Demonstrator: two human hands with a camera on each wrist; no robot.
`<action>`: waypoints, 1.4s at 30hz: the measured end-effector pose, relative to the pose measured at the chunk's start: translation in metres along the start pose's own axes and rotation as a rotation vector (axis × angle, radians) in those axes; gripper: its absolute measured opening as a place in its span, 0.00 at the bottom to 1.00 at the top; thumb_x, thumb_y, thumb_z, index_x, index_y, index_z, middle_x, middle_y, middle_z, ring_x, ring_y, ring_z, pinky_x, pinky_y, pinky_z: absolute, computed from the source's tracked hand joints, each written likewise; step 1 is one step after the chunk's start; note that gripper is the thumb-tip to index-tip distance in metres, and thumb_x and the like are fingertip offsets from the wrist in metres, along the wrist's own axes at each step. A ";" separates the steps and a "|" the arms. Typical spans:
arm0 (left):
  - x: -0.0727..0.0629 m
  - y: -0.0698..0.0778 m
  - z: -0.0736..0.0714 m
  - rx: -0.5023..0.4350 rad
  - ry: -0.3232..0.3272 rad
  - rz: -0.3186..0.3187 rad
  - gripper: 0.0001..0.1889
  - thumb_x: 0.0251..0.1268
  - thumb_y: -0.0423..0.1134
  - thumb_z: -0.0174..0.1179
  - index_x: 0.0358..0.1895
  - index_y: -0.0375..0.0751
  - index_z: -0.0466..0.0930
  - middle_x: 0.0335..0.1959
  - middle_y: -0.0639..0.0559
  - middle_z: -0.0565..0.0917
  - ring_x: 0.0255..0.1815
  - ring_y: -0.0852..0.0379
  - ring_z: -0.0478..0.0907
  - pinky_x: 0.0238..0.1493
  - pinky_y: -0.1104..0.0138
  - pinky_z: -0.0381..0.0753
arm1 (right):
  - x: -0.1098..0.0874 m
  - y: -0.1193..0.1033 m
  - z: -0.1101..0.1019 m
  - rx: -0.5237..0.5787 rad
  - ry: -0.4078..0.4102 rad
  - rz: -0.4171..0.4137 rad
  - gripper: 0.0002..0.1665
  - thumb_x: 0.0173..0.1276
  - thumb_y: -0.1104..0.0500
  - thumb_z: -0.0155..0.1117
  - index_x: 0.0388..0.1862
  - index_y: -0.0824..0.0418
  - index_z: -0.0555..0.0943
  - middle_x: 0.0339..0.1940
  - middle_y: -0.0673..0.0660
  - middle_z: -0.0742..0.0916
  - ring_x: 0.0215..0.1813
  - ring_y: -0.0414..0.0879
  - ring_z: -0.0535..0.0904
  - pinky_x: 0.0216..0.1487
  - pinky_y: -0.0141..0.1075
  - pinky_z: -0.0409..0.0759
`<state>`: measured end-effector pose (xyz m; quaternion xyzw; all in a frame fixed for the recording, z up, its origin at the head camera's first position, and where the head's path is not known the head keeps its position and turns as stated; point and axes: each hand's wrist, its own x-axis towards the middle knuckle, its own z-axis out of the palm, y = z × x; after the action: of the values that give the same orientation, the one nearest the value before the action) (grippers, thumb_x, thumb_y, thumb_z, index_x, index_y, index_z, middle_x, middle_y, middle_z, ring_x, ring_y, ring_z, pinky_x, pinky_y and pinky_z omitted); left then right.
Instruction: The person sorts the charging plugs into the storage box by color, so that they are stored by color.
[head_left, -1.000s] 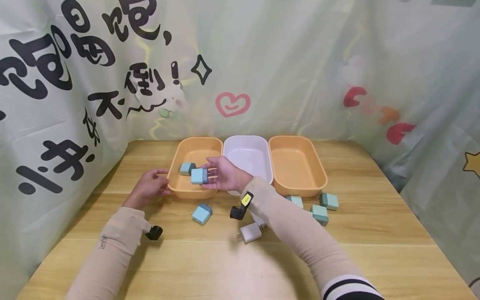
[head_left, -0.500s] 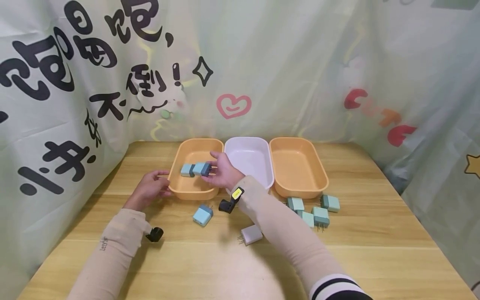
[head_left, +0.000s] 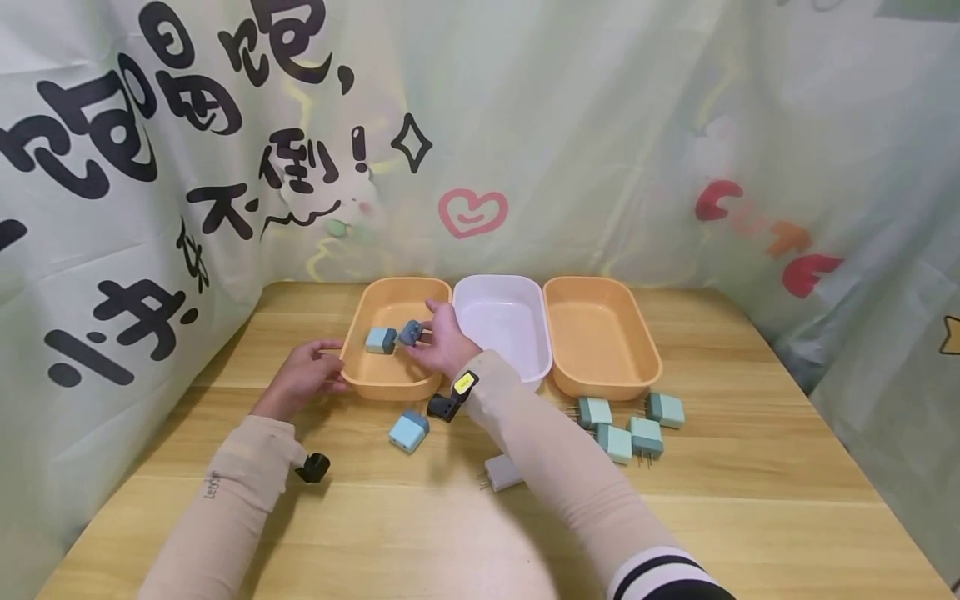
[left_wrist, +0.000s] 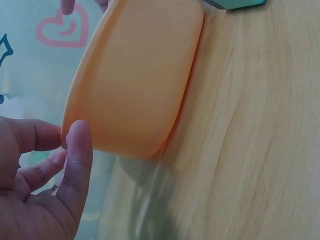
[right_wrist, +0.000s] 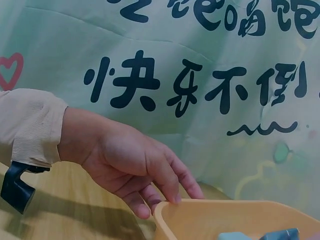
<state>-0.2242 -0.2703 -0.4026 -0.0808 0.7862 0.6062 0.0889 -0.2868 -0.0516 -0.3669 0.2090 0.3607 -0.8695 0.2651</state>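
Note:
My left hand (head_left: 303, 377) pinches the near-left rim of the left orange tray (head_left: 390, 389) between thumb and fingers, as the left wrist view shows. Over that tray, my right hand (head_left: 444, 340) has a blue plug-in charger (head_left: 410, 332) at its fingertips, its dark pronged end turned up toward the head camera. Another blue charger (head_left: 380, 340) lies in the tray just left of it. In the right wrist view, the left hand (right_wrist: 132, 160) grips the tray rim (right_wrist: 220, 202), and the chargers show only at the bottom edge.
A white tray (head_left: 546, 333) and a second orange tray (head_left: 656, 367) stand side by side to the right. One blue charger (head_left: 408, 431) lies before the left tray. A white charger (head_left: 502, 472) is partly under the right forearm. Several green chargers (head_left: 647, 437) lie at right.
My right hand has shifted slightly left and down in the tray. The charger at its fingertips has turned from lying sideways to showing its dark end. The left hand stays on the rim.

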 end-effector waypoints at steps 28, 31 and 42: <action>-0.001 0.002 0.000 0.039 0.003 -0.027 0.26 0.72 0.31 0.46 0.71 0.31 0.57 0.54 0.31 0.69 0.37 0.54 0.79 0.41 0.65 0.85 | -0.026 -0.027 -0.018 -0.231 -0.128 -0.022 0.39 0.73 0.49 0.47 0.76 0.67 0.52 0.76 0.66 0.58 0.74 0.60 0.55 0.74 0.47 0.57; -0.001 0.002 0.000 0.034 0.002 -0.026 0.27 0.72 0.31 0.46 0.72 0.30 0.56 0.55 0.31 0.69 0.36 0.54 0.79 0.42 0.66 0.85 | -0.030 -0.028 -0.023 -0.290 -0.163 -0.005 0.37 0.73 0.50 0.45 0.75 0.66 0.56 0.74 0.66 0.62 0.72 0.60 0.59 0.73 0.48 0.60; -0.002 0.004 0.002 0.014 -0.004 -0.030 0.27 0.72 0.30 0.46 0.72 0.29 0.55 0.54 0.30 0.71 0.35 0.56 0.78 0.41 0.66 0.85 | -0.045 -0.025 -0.040 -0.742 -0.356 0.049 0.34 0.78 0.46 0.34 0.68 0.70 0.65 0.69 0.68 0.71 0.60 0.57 0.76 0.64 0.47 0.72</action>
<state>-0.2230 -0.2676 -0.3989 -0.0905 0.7890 0.5994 0.1002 -0.2601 0.0070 -0.3555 -0.0460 0.5933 -0.6964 0.4013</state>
